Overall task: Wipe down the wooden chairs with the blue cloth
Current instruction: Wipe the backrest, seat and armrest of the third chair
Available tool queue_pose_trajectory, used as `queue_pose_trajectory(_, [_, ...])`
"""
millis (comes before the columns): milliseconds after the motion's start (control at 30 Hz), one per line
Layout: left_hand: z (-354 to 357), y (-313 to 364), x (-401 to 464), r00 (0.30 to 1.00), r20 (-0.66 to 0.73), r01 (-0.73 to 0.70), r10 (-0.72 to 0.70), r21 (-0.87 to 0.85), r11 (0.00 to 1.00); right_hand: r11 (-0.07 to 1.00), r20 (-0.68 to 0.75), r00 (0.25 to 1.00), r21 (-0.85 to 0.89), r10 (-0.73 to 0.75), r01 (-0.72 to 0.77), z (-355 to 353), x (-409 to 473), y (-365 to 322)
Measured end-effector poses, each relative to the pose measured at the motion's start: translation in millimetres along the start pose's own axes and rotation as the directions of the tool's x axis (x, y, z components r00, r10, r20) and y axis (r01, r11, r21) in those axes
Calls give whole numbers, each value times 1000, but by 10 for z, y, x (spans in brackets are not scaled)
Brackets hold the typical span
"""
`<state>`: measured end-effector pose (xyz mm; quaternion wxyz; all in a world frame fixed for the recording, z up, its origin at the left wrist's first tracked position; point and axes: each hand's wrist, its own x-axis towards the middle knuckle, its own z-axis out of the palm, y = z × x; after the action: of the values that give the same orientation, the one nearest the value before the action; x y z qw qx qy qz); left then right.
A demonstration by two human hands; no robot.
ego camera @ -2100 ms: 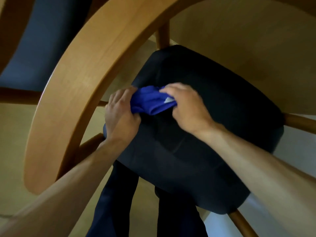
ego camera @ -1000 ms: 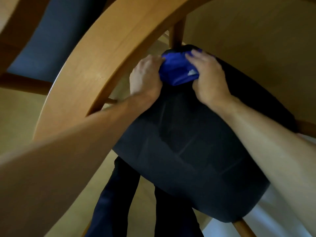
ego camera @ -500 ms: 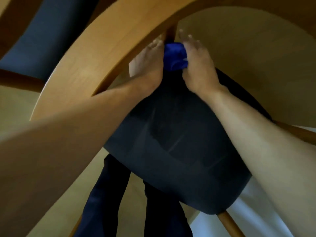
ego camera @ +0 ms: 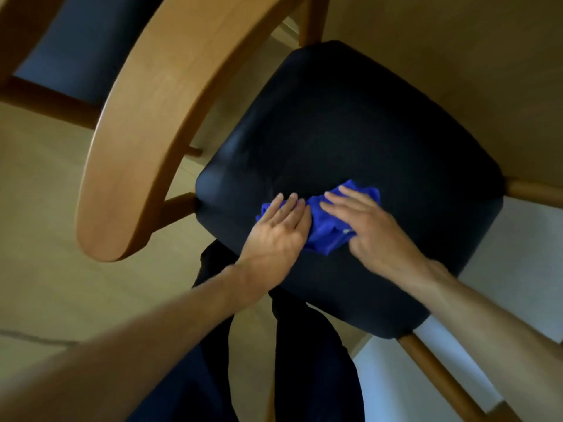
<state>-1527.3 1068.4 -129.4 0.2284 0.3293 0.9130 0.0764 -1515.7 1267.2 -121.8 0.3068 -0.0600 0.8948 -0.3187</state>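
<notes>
A wooden chair with a curved light-wood backrest [ego camera: 146, 117] and a dark padded seat [ego camera: 350, 123] fills the view from above. The blue cloth [ego camera: 326, 226] lies bunched on the near part of the seat. My left hand [ego camera: 277, 233] presses flat on the cloth's left side with straight fingers. My right hand [ego camera: 365, 226] presses flat on its right side, fingers spread. Most of the cloth is hidden under the two palms.
A second chair with a dark seat [ego camera: 70, 41] stands at the upper left. A wooden table top [ego camera: 457, 41] overhangs the seat's far right. My dark trouser legs [ego camera: 304, 360] stand by the seat's near edge. Light wood floor [ego camera: 45, 239] lies at left.
Both hands have drawn the cloth back from the seat's far edge to its near part. The fingers that gripped the cloth now lie flat on it.
</notes>
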Motion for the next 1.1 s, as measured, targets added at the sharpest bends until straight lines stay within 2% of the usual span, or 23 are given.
queue_pose_trajectory(67, [-110, -137, 108, 982, -54, 180, -183, -55, 982, 997, -118, 991, 20, -68, 71, -161, 261, -166])
queue_pose_trajectory(167, [-308, -499, 345, 845, -173, 488, -505, -136, 862, 976, -269, 939, -93, -214, 195, -343, 956, -459])
queue_pose_trajectory(233, [-370, -771, 457, 731, -208, 604, -650, -247, 758, 975, -265, 944, -152, -196, 160, -353, 1508, -727])
queue_pose_trajectory(300, [-311, -920, 441, 665, -186, 651, -724, -331, 683, 961, -142, 967, -213, -211, 178, -254, 1895, -940])
queue_pose_trajectory(400, [-60, -872, 211, 683, -88, 674, -725, -307, 672, 957, 35, 977, -200, -209, 212, -26, 1938, -1063])
queue_pose_trajectory(500, [107, -694, -32, 697, -93, 669, -711, -270, 692, 949, 95, 955, -122, -282, 292, -10, 1540, -859])
queue_pose_trajectory(567, [161, -380, -157, 761, -108, 589, -639, -299, 751, 940, 149, 940, -104, -308, 325, -62, 1182, -597])
queue_pose_trajectory(667, [273, 225, -212, 871, -80, 454, -485, -248, 856, 973, 187, 960, -60, -210, 224, -126, 548, -206])
queue_pose_trajectory(767, [299, 455, -183, 914, -20, 381, -406, -306, 873, 996, 156, 986, -41, -66, 74, -180, 207, -25])
queue_pose_trajectory(833, [231, 338, -188, 927, -43, 341, -373, -321, 883, 995, 167, 983, -50, -81, 91, -234, 306, -116])
queue_pose_trajectory(900, [136, 98, -183, 867, -152, 411, -474, -319, 854, 979, 102, 978, -65, -184, 191, -260, 594, -360])
queue_pose_trajectory(967, [99, -246, -110, 741, -233, 557, -630, -311, 770, 957, -6, 960, -79, -279, 278, -218, 1008, -641])
queue_pose_trajectory(1033, [112, -610, 5, 645, -232, 660, -728, -311, 684, 958, -45, 960, -96, -275, 270, -75, 1481, -910])
queue_pose_trajectory(1100, [177, -827, 120, 568, -172, 737, -805, -329, 590, 965, 4, 971, -107, -239, 238, 101, 1830, -1135])
